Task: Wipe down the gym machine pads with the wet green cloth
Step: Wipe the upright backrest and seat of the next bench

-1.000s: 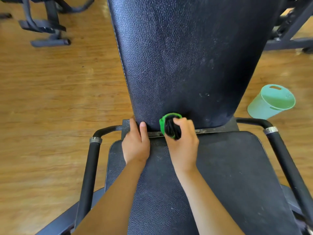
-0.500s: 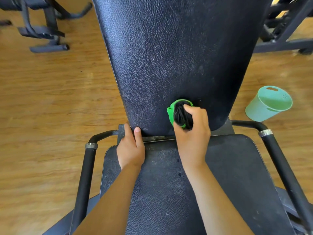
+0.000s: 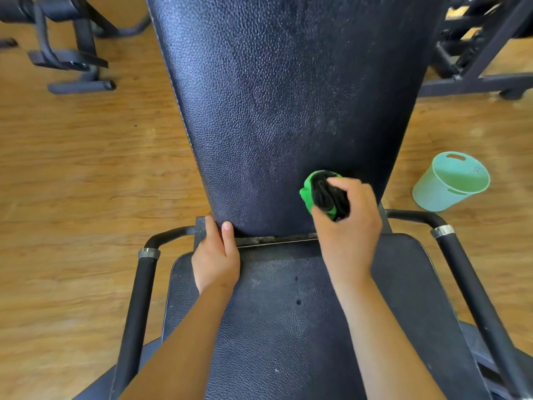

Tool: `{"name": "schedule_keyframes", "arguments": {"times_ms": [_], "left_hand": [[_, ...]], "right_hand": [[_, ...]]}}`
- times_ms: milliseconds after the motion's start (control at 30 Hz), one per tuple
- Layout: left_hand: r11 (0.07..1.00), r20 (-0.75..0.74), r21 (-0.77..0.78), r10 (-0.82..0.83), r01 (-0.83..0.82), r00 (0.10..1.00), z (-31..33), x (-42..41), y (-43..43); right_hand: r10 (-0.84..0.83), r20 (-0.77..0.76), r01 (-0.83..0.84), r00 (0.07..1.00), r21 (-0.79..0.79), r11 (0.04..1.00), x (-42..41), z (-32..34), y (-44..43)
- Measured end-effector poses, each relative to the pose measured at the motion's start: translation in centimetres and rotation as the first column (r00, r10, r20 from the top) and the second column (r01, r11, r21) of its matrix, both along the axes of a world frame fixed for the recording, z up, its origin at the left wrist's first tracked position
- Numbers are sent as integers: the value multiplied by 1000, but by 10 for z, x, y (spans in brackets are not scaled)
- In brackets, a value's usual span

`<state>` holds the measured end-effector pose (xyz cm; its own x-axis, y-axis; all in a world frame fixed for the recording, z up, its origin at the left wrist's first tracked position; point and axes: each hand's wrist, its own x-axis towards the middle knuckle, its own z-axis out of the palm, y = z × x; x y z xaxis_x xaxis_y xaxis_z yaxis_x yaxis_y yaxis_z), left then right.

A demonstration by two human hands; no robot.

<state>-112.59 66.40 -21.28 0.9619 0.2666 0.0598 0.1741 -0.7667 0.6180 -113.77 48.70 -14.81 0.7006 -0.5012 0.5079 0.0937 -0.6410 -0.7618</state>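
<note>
Cloth [image 3: 308, 194] has slid right along the back pad [image 3: 274, 96], from mid bottom edge toward its lower right corner. The right hand [image 3: 349, 235] presses it there, grip clamped round it. The left hand [image 3: 216, 255] stays at the lower left corner, fingers straight. The bottom strip looks nearly wiped; the upper pad and the seat pad [image 3: 288, 327] probably remain. The cloth is a tight wad, bright green with dark folds.

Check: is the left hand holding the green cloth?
No, the right hand grips the green cloth against the back pad, while the left hand rests at the pad's lower left corner.
</note>
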Motion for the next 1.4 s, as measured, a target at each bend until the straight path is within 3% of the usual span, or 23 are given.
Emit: {"name": "schedule_keyframes", "arguments": {"times_ms": [167,300,367,567,700,867,1000,1233,1400], "left_hand": [[1000,-26,-8,5,-5,1000,2,0,-1],[1000,-36,4,6,-6,999,1,0,-1],[1000,-17,8,2,-2,1000,0,0,0],[1000,17,2,2,-2,1000,-6,1,1],[1000,23,-10,4,-3,1000,-5,1,1],[1000,17,0,2,-2,1000,-1,0,0],[1000,24,8,4,-5,1000,-3,0,0],[1000,18,3,5,-5,1000,-3,0,-1],[1000,26,-8,-7,7,1000,-4,0,0]], "right_hand": [[42,-24,-42,999,13,999,-12,-37,5],[72,-160,-99,985,-168,981,-30,-74,1],[65,-194,-101,979,-183,978,-30,-70,-2],[-24,-21,25,999,54,998,-9,-15,-19],[-38,43,34,998,86,996,-5,-14,-21],[15,-123,-3,992,99,995,-33,-61,-24],[-13,-249,39,968,102,994,-35,-60,-29],[-112,25,104,993,216,971,-10,-5,-50],[-89,-90,100,992,130,986,-26,-42,-53]]}}
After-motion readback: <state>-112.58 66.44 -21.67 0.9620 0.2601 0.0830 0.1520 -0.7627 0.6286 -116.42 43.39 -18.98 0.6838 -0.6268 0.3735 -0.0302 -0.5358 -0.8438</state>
